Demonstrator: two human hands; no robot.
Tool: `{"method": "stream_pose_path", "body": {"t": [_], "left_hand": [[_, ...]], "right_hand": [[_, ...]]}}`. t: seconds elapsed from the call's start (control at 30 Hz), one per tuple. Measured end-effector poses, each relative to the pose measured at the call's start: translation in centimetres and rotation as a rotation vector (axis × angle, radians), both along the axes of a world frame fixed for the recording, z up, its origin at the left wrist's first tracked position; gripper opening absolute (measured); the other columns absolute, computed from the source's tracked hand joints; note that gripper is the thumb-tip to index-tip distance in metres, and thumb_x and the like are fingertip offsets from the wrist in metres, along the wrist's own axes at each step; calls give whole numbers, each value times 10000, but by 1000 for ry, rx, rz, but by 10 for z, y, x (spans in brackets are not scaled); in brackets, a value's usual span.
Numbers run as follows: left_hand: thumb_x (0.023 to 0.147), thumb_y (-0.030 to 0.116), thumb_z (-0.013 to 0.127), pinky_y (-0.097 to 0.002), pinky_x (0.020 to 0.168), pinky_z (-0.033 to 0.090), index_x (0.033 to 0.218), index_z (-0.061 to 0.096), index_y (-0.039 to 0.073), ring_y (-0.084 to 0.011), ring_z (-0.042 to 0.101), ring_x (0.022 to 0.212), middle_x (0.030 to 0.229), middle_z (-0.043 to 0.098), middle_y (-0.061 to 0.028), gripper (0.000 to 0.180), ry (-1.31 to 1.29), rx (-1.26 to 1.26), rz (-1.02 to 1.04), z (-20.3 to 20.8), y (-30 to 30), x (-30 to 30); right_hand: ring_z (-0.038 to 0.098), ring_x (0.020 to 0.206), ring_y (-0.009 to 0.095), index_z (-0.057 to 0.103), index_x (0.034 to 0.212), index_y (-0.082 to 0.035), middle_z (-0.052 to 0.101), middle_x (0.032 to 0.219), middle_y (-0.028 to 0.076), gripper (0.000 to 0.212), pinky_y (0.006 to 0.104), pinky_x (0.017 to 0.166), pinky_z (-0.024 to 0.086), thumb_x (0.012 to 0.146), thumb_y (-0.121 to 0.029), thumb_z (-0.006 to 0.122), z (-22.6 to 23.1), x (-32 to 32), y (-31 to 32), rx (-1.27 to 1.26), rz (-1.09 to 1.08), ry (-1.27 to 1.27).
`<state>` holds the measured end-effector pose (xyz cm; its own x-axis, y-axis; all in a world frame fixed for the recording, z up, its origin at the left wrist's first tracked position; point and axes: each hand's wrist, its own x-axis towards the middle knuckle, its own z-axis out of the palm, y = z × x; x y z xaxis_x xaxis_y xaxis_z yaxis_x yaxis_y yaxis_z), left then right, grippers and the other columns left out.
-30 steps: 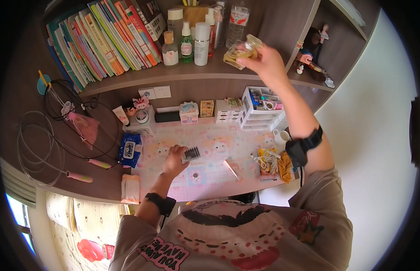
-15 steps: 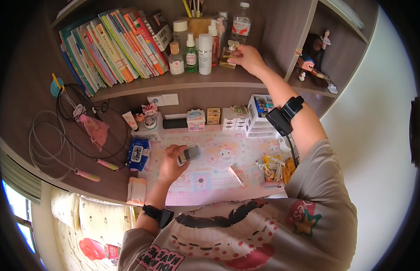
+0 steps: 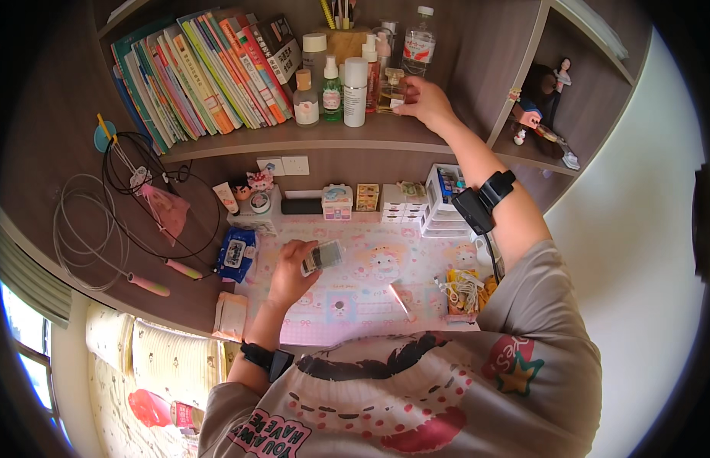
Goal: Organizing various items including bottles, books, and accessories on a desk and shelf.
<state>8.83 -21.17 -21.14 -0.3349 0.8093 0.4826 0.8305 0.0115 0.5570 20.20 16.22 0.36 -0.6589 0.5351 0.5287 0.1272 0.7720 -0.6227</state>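
- Perfume bottle [image 3: 391, 90] is now resting on the shelf [image 3: 324, 137] beside the white bottle [image 3: 355, 91]; right hand [image 3: 425, 101] has lowered it, fingers remaining closed around it.
- Left hand [image 3: 290, 273] is gripping a small grey case [image 3: 323, 256] over the desk mat [image 3: 355, 298].

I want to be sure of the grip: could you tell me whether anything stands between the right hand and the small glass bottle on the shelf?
Nothing visible does: the right hand already touches the small glass bottle.
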Motion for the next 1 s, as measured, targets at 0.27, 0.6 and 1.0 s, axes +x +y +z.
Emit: {"method": "stream_pose_path", "body": {"t": [0.27,0.6,1.0], "left_hand": [[669,45,789,-422,959,465,1266,569,102,-364,522,1137,1206,538,-153,638,124,58,-6,60,15,-2],[728,58,772,-424,967,457,1191,592,59,-352,543,1140,1174,598,-150,497,234,273,-101,177,94,13],[777,85,736,-434,949,465,1132,607,36,-367,544,1130,1159,614,-159,380,334,307,-192,190,186,21]], "right_hand": [[688,917,195,599,1210,-13,710,1002,130,459,309,832,535,784,-69,761,-13,11,17,-97,50,-15],[693,878,198,635,1153,-27,715,997,127,323,313,800,538,832,-28,672,-18,35,-3,-20,-72,101],[681,720,206,690,940,-6,708,814,124,135,320,696,520,847,-67,614,-29,36,-4,-127,-117,335]]}}
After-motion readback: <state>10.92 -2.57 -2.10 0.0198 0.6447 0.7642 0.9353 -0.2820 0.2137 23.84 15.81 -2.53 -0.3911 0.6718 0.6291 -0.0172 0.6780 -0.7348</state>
